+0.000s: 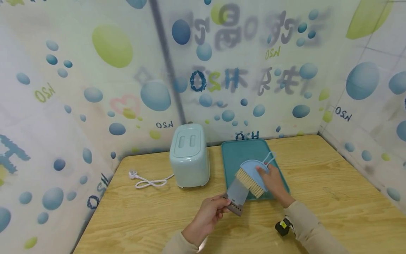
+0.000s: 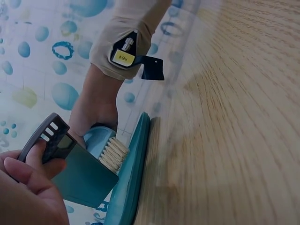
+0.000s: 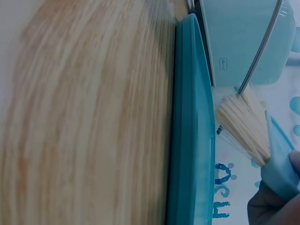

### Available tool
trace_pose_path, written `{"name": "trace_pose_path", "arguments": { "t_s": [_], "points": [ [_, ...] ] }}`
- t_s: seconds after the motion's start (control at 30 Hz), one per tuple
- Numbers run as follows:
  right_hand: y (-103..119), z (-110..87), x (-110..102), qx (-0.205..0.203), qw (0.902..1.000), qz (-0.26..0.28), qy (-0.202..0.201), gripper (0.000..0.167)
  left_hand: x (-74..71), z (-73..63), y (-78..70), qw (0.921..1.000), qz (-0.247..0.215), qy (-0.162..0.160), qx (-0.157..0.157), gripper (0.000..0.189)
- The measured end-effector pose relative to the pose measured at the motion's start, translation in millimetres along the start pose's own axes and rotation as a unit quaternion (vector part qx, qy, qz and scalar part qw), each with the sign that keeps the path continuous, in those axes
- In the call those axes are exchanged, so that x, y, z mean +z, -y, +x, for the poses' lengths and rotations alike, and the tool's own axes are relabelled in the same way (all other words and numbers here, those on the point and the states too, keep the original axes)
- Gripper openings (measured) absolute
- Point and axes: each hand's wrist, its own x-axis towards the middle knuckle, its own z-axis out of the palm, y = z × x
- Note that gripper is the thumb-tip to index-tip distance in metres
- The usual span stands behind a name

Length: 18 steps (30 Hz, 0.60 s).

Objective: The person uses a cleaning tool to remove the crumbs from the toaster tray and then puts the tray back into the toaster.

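Observation:
My left hand [image 1: 209, 215] pinches the dark, slotted edge of a flat metal crumb tray [image 1: 238, 192], thumb on top. My right hand [image 1: 274, 180] grips a light-blue hand brush [image 1: 253, 169] with a loop at its far end. The pale bristles [image 3: 243, 124] meet the crumb tray's face near its far end. Both are held above a teal serving tray [image 1: 233, 151] on the table. In the left wrist view, the crumb tray [image 2: 86, 176] tilts beside the brush bristles [image 2: 114, 154]. Part of the right fingers is hidden behind the brush.
A pale-blue toaster [image 1: 190, 158] stands left of the teal tray, its lid on top. Its white cord and plug [image 1: 149, 181] lie on the wooden table [image 1: 152, 218]. A black device [image 1: 283, 227] is strapped at the right sleeve. Patterned sheets hang behind the table.

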Motion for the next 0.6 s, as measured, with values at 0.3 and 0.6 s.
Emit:
{"name": "trace_pose_path", "arguments": {
  "t_s": [0.3,0.6],
  "points": [
    [-4.3,3.1,-0.9,-0.012,0.9996,-0.012,-0.024,0.042,1.8,-3.6,-0.8,1.0000,-0.004,0.007,0.001,0.051],
    [-7.0,6.1,-4.7,-0.012,0.9995,-0.014,-0.027,0.047,3.8,-5.7,-4.5,0.9999,-0.006,0.015,0.003,0.052]
  ]
}}
